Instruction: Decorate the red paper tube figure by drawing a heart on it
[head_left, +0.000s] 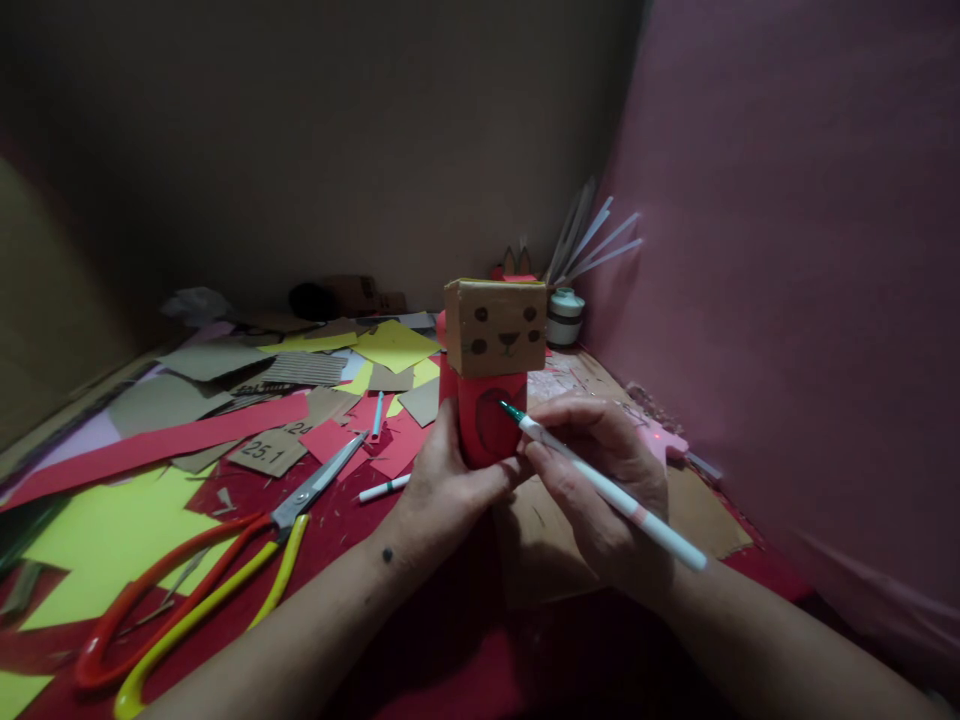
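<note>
A cardboard animal figure [495, 345] stands upright in front of me, with a boxy brown head and a red body. Two eyes, a nose, a small mouth and cheek spots are drawn on its face. My left hand [450, 485] wraps round the lower red body. Between the fingers of my right hand [600, 480] is a white marker [607, 490] with a green tip. That tip meets or nearly meets a dark rounded outline on the red body; I cannot tell whether it touches. The figure's base is partly hidden by my left hand.
Large scissors [281, 540] with red and yellow handles lie at left. Yellow paper [120, 530], a red strip [165, 450] and cardboard scraps [270, 450] cover the table around them. A small jar [565, 318] and white sticks [604, 240] stand behind, near the pink wall [787, 300].
</note>
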